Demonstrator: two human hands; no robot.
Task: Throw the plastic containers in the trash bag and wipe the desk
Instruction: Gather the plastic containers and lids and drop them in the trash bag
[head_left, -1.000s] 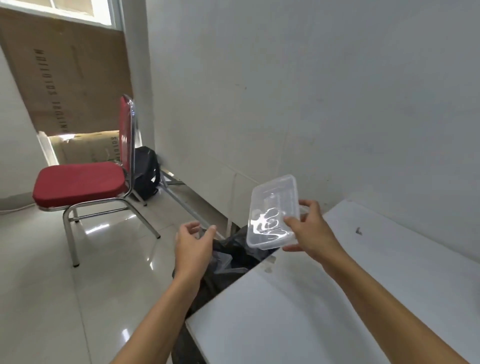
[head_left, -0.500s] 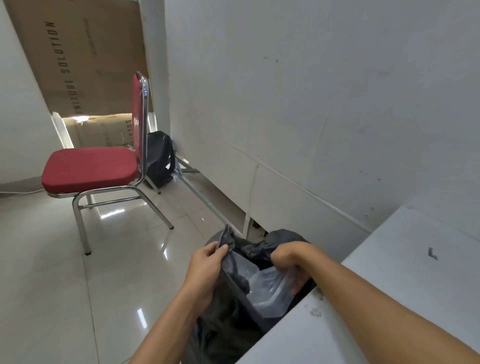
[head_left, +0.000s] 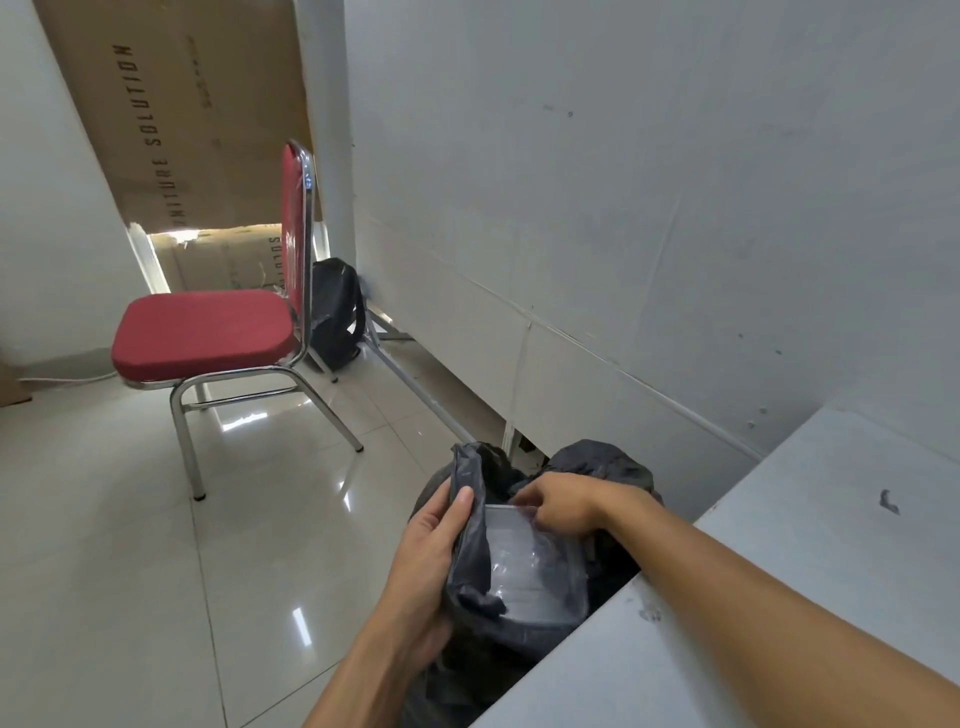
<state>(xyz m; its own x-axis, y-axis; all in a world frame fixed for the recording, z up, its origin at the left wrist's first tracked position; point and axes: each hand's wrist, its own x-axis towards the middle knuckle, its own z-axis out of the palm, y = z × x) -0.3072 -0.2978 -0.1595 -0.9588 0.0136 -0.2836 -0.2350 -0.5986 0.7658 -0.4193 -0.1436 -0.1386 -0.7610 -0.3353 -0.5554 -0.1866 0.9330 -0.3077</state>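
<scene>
A clear plastic container (head_left: 530, 571) lies inside the mouth of a black trash bag (head_left: 602, 460) that stands on the floor at the white desk's (head_left: 810, 582) left end. My left hand (head_left: 426, 551) pinches the bag's near rim and holds it apart. My right hand (head_left: 556, 501) reaches over the desk corner into the bag, its fingers curled on the container's far edge. The lower part of the bag is hidden behind my arms and the desk.
A red chair (head_left: 208, 332) with chrome legs stands on the glossy tiled floor to the left. A black backpack (head_left: 335, 312) leans behind it near the white wall. Cardboard boxes (head_left: 192, 104) stand at the back. A small dark mark (head_left: 888, 501) sits on the desk.
The container went from above the desk edge down into the bag. My left hand took hold of the bag rim. My view tilted lower and closer.
</scene>
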